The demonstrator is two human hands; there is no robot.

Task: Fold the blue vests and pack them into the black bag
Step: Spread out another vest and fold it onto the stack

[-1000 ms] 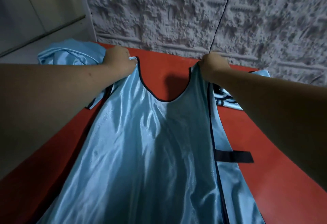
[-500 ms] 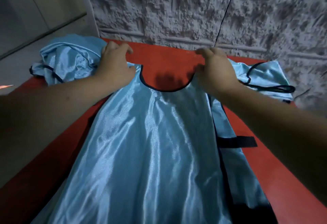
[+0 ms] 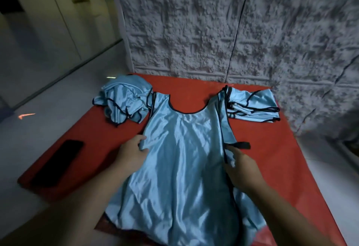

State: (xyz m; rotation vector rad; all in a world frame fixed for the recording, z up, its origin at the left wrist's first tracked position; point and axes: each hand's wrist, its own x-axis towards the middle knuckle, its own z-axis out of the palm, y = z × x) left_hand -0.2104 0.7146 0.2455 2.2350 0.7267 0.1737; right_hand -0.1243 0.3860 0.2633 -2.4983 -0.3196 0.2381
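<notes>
A light-blue vest (image 3: 180, 168) with black trim is lying spread face-up on a red table (image 3: 281, 168), its hem hanging over the near edge and its neckline pointing toward the far wall. The left hand (image 3: 134, 154) is gripping the vest's left side edge, fingers curled into a pinch of fabric. The right hand (image 3: 240, 168) is holding the right side edge, with cloth bunching under the fingers just below a black strap (image 3: 241, 145) that is sticking out sideways. A dark flat object (image 3: 58, 163), possibly the bag but not identifiable for certain, is lying on the table's left margin, well apart from the vest. Farther back, a crumpled heap (image 3: 124, 104) of blue vests is sitting beside the left shoulder, and a flatter stack (image 3: 254, 105) is resting beside the right shoulder. A rough grey wall (image 3: 213, 31) is standing behind the table.
</notes>
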